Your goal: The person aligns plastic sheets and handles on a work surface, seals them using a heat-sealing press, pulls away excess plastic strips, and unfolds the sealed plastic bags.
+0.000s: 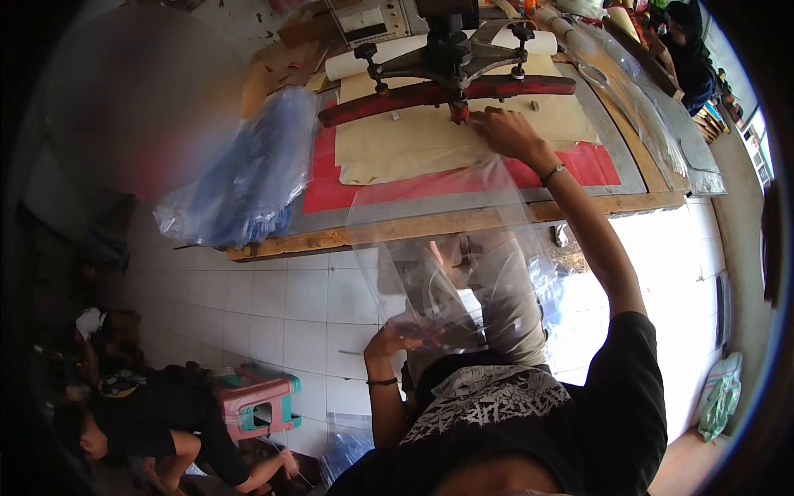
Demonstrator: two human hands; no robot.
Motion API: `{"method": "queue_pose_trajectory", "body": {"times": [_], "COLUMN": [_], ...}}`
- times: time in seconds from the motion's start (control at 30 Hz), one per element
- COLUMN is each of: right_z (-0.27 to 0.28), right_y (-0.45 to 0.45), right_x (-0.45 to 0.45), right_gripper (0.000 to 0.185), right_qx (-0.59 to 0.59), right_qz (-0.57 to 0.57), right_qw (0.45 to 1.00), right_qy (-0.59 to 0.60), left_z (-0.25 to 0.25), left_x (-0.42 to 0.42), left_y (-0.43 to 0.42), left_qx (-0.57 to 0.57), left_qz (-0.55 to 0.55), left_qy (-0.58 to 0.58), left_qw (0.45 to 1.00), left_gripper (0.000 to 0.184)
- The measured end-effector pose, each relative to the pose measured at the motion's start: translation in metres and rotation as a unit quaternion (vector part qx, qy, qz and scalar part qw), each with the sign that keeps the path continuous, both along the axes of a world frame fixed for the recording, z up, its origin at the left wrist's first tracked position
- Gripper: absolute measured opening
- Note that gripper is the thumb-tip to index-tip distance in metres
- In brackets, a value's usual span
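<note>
A clear plastic sheet (447, 215) hangs from the table edge down over my lap. My left hand (405, 335) is low near my waist, its fingers closed on the sheet's lower end. On the table, my right hand (504, 132) reaches to the sheet's far end, beside the middle of the red curved bar (372, 105) of a black machine (447, 62). Its fingertips are too small and partly hidden to tell what they hold. Beneath the bar lies tan paper (372, 153) over a red sheet (322, 194).
A pile of bluish plastic bags (256, 169) lies on the table's left. Long plastic strips (637, 107) lie at the right. Below left, a person in black (157, 413) crouches beside a pink and green stool (256, 403). Another person (691, 50) is at the far right.
</note>
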State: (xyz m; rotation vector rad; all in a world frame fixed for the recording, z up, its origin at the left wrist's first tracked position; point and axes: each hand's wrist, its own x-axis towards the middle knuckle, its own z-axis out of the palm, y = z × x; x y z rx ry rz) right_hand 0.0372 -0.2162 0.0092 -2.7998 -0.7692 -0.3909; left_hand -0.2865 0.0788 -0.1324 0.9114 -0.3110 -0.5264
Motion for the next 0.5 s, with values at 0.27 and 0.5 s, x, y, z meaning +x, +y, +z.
{"method": "queue_pose_trajectory", "body": {"times": [0.27, 0.5], "right_z": [0.011, -0.031], "right_y": [0.037, 0.154], "right_x": [-0.050, -0.009], "right_gripper": [0.046, 0.071], "right_qx": [0.115, 0.079], "right_qz": [0.107, 0.109], "right_qw": [0.986, 0.990], "right_qy": [0.053, -0.031], "left_z": [-0.030, -0.016], "left_x": [-0.039, -0.038], "left_y": [0.030, 0.052], "left_qx": [0.029, 0.130], "left_qz": [0.039, -0.006], "left_qy": [0.057, 0.104], "left_qw": [0.997, 0.986], "left_gripper": [0.041, 0.054]}}
